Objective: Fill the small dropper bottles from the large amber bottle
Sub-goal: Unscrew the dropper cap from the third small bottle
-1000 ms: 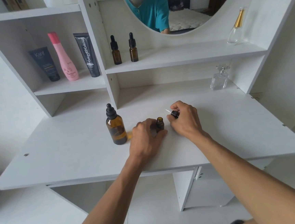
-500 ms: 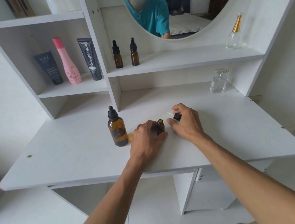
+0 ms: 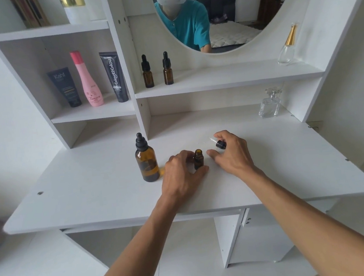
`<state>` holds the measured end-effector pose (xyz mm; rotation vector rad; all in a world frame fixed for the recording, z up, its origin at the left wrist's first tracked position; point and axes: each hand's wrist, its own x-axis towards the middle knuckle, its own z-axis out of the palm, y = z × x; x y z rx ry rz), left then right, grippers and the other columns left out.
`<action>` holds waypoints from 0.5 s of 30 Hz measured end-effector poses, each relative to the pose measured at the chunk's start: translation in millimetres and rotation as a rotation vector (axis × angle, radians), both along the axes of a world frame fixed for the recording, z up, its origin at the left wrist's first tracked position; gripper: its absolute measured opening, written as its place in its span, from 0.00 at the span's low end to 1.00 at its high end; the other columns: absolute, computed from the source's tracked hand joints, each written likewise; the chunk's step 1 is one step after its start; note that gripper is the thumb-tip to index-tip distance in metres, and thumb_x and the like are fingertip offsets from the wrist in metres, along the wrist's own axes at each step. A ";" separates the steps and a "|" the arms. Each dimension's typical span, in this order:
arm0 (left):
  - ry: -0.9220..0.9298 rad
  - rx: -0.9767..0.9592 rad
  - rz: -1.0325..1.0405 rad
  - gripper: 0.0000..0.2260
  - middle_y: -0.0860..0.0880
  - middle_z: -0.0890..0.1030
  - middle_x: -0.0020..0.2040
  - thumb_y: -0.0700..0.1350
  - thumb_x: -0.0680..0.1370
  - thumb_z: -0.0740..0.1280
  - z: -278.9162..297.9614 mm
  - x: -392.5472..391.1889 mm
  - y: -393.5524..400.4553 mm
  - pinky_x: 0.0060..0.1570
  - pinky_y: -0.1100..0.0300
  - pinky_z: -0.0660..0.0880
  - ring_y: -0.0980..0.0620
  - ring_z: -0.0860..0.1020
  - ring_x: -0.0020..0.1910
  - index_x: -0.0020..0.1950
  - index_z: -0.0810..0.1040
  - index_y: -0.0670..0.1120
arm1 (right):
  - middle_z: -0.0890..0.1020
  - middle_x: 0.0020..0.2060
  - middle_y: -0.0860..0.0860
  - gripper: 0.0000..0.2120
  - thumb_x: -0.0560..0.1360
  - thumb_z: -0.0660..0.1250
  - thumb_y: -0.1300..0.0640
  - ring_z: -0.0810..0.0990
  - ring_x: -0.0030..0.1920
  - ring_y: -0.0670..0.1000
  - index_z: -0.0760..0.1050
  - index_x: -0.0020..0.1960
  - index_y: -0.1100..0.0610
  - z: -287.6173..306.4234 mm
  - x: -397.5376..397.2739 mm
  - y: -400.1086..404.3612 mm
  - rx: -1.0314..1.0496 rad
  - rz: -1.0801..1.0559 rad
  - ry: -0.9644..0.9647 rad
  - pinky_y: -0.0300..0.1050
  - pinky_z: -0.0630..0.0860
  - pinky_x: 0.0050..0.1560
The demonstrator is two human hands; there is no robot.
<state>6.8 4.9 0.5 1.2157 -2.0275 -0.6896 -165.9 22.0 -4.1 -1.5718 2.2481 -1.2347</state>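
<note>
The large amber bottle (image 3: 147,161), capped with a black dropper top, stands on the white desk (image 3: 93,189) left of centre. To its right stands a small amber bottle (image 3: 198,159) with its mouth uncovered. My left hand (image 3: 179,173) grips that small bottle between thumb and fingers. My right hand (image 3: 233,153) holds the small bottle's black dropper cap (image 3: 220,144), its glass pipette pointing left and away, a little right of the open bottle. Two more capped small dropper bottles (image 3: 147,71) (image 3: 167,68) stand on the middle shelf.
A dark tube (image 3: 64,87), a pink bottle (image 3: 86,79) and a black tube (image 3: 114,76) stand on the left shelf. Clear perfume bottles sit at the back right of the desk (image 3: 270,103) and on the shelf above (image 3: 287,45). A mirror hangs over the shelf.
My right hand has drawn the dropper cap a little to the right, away from the small bottle. The left hand and the large bottle stay put.
</note>
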 end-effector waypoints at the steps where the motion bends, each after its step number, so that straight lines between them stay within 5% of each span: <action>1: -0.004 0.002 0.002 0.20 0.53 0.83 0.53 0.54 0.70 0.75 -0.4 0.3 -0.5 0.49 0.62 0.71 0.53 0.78 0.53 0.59 0.79 0.49 | 0.83 0.52 0.54 0.23 0.69 0.79 0.55 0.78 0.45 0.50 0.77 0.61 0.59 0.6 0.3 0.5 0.002 0.003 0.001 0.36 0.69 0.52; 8: 0.003 0.014 0.015 0.24 0.51 0.82 0.55 0.54 0.70 0.75 -0.8 2.8 -0.9 0.54 0.57 0.74 0.50 0.78 0.57 0.63 0.77 0.46 | 0.82 0.55 0.53 0.25 0.69 0.79 0.54 0.76 0.47 0.47 0.76 0.63 0.57 4.1 1.1 4.3 0.034 0.011 0.001 0.34 0.67 0.52; 15: 0.049 -0.062 0.025 0.22 0.50 0.79 0.57 0.46 0.72 0.73 4.3 19.4 15.2 0.55 0.61 0.73 0.53 0.76 0.58 0.64 0.73 0.45 | 0.78 0.62 0.51 0.25 0.71 0.75 0.56 0.80 0.53 0.52 0.75 0.66 0.55 22.1 6.5 12.7 0.064 0.038 0.057 0.47 0.74 0.63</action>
